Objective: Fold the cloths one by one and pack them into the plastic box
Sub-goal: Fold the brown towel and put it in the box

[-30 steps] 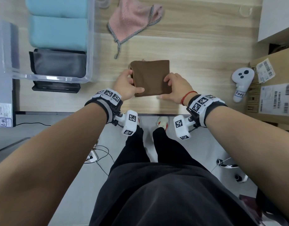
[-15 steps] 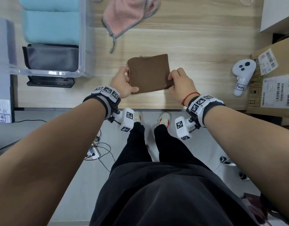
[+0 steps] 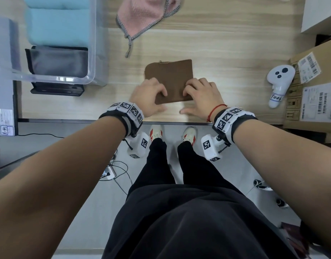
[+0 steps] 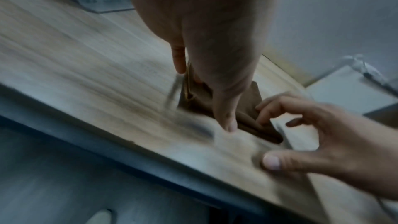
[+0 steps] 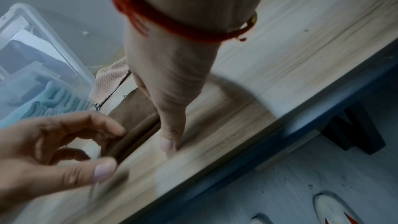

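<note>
The brown cloth (image 3: 169, 81), folded into a thick square, lay flat on the wooden table (image 3: 226, 49) near its front edge. The left hand (image 3: 148, 98) rested on the cloth's near left corner with its fingers curled down onto the fabric and its thumb on the table beside the fold. The right hand (image 3: 202, 96) sat on the near right corner in the same way, fingers bent onto the cloth and thumb spread out on the bare wood; neither hand had the cloth pinched or lifted.

To the far left stood the clear plastic box (image 3: 93, 53), already holding folded light blue cloths (image 3: 56, 25) and a folded grey cloth (image 3: 58, 60) side by side. A pink cloth (image 3: 142, 14) with a checked edge lay unfolded at the back of the table. A white controller (image 3: 279, 81) lay at the right, just beside a cardboard box (image 3: 310, 94).
</note>
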The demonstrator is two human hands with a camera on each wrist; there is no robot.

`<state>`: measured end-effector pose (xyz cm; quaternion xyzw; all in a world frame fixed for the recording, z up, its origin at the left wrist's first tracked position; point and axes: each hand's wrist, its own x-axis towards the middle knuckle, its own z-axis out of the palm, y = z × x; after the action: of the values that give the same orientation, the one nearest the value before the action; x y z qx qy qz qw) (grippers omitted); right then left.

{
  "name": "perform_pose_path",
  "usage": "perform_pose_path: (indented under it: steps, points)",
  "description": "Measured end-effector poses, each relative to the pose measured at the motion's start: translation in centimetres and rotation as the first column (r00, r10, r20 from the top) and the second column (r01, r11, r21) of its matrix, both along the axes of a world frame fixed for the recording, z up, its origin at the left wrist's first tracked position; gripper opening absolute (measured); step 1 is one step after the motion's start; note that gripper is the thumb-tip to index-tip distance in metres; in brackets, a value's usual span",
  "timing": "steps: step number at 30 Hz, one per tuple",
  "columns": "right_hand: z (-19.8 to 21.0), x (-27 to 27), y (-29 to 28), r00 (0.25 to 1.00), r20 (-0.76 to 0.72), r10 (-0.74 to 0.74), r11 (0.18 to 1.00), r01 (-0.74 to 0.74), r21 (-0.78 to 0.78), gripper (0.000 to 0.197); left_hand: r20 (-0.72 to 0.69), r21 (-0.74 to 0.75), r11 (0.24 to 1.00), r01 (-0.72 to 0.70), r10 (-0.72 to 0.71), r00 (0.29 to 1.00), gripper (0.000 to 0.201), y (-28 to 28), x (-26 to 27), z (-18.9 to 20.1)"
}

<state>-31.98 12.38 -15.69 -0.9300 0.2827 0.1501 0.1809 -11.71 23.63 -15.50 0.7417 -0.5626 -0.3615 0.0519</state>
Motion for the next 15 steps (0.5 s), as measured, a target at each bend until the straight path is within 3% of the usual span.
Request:
perform_pose_path:
  steps: [6, 10, 15]
  points:
    - [0.6, -1.4, 0.9, 0.997, -0.047, 0.066, 0.995, -0.069, -0.068, 0.065, 0.081, 0.086, 0.979, 0.183, -0.19, 0.978, 0.073, 1.1, -0.2, 0.6]
    - [0.7, -2.6, 2.5, 0.993, -0.094, 0.072, 0.995, -0.077, -0.061, 0.077, 0.079, 0.11, 0.965, 0.238, -0.247, 0.966, 0.079, 1.6, -0.9, 0.9]
    - [0.2, -3.6, 3.7, 0.993, -0.07, 0.091, 0.993, -0.096, -0.064, 0.05, 0.088, 0.176, 0.944, 0.279, -0.298, 0.951, 0.076, 2.0, -2.2, 0.8]
